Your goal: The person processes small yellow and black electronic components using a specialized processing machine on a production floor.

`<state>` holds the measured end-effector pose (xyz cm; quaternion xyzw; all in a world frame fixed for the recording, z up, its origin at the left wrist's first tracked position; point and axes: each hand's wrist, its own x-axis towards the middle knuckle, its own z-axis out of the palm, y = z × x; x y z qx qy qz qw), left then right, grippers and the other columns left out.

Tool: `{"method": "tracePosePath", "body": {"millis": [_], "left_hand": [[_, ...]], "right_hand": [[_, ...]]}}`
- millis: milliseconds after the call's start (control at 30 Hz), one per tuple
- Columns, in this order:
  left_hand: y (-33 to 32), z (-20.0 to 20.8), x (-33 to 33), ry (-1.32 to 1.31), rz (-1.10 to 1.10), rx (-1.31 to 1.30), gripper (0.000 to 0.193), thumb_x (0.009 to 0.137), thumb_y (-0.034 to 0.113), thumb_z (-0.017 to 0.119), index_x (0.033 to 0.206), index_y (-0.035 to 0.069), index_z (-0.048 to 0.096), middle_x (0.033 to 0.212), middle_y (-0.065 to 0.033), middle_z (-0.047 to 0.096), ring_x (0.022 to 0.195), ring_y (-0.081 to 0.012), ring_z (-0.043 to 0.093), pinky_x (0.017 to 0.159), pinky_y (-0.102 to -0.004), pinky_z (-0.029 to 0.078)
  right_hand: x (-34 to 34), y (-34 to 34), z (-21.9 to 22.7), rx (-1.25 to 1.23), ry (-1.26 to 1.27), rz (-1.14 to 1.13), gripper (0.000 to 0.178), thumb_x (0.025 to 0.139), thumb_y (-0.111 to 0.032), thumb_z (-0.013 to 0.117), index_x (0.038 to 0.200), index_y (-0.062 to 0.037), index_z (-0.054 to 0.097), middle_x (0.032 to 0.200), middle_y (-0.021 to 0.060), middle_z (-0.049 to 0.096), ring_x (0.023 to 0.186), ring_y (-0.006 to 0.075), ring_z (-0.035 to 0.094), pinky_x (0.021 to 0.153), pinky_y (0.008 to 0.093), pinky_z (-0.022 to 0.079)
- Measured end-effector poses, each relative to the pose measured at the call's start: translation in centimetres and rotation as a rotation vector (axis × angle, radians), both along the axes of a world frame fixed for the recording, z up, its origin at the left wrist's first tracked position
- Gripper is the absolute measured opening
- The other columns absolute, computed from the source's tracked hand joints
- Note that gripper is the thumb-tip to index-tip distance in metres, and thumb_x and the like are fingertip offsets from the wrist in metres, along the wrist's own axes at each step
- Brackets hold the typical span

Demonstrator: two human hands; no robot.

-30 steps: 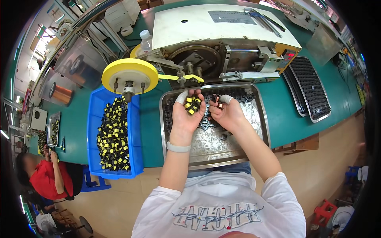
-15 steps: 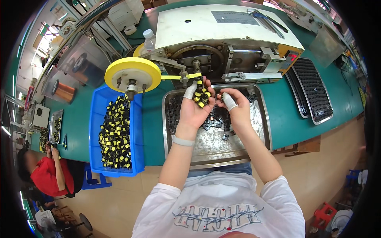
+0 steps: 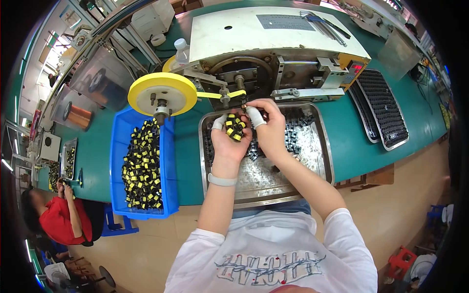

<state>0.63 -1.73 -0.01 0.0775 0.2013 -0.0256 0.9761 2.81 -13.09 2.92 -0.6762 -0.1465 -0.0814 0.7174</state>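
My left hand [image 3: 227, 148] lies palm up over the metal tray, cupped round several small black coil bobbins wrapped in yellow tape [image 3: 235, 127]. With a white cover on a finger, my right hand [image 3: 271, 133] pinches at a small dark part [image 3: 245, 105], mostly hidden by the fingers, just under the machine's spindle [image 3: 239, 81]. A strip of yellow tape [image 3: 210, 94] runs to that spot from the large tape roll [image 3: 187, 93]. Beneath both hands, the metal tray [image 3: 264, 184] holds loose black bobbins [image 3: 294, 139], partly covered by my hands and forearms.
A blue bin [image 3: 169, 190] full of yellow-taped bobbins stands to the left. The white-topped winding machine [image 3: 220, 34] spans the back, with hex keys [image 3: 325, 27] on top. Trays of black parts [image 3: 383, 110] lie at right. A person in red [image 3: 66, 219] works far left.
My right hand has moved left and up from over the tray to the spindle. My left hand has shifted slightly left and down, away from the tape end, still holding the taped bobbins.
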Motion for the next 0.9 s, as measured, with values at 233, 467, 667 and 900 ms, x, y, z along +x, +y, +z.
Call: {"method": "tracePosePath", "body": {"millis": [233,467,667,900], "left_hand": [[-0.1,-0.5,0.4,-0.001,0.009,0.007,0.018,0.091,0.027,0.049,0.081,0.014,0.055,0.086,-0.0013,0.063,0.075,-0.0143,0.059,0.056,-0.0256,0.044],[-0.7,-1.6,1.0,0.051,0.007,-0.017,0.010,0.087,0.019,0.058,0.087,0.010,0.062,0.086,-0.0009,0.063,0.077,-0.0126,0.062,0.061,-0.0257,0.049],[-0.4,-0.7,0.5,-0.012,0.023,-0.081,0.011,0.088,0.019,0.058,0.090,0.009,0.061,0.092,-0.0033,0.064,0.080,-0.0158,0.063,0.061,-0.0265,0.051],[-0.5,-1.4,0.6,-0.056,-0.024,-0.095,0.014,0.090,0.022,0.057,0.093,0.009,0.060,0.099,-0.0057,0.063,0.085,-0.0188,0.062,0.064,-0.0285,0.052]], "right_hand": [[0.3,1.2,0.1,0.174,0.339,0.083,0.013,0.090,-0.004,0.058,0.104,-0.0047,0.059,0.092,0.0051,0.063,0.085,0.0117,0.062,0.070,0.0223,0.050],[2.4,-0.8,-3.4,0.363,0.477,0.201,0.031,0.087,-0.002,0.061,0.114,0.0075,0.050,0.099,0.0127,0.059,0.091,0.0196,0.063,0.081,0.0286,0.052],[1.9,-4.8,-3.6,0.516,0.652,0.345,0.033,0.088,0.002,0.045,0.120,0.0125,0.043,0.117,0.0228,0.051,0.113,0.0335,0.055,0.100,0.0348,0.045],[2.3,-6.2,-4.1,0.352,0.628,0.343,0.032,0.095,-0.006,0.047,0.123,0.0082,0.044,0.113,0.0218,0.060,0.090,0.0235,0.066,0.079,0.0278,0.053]]}}
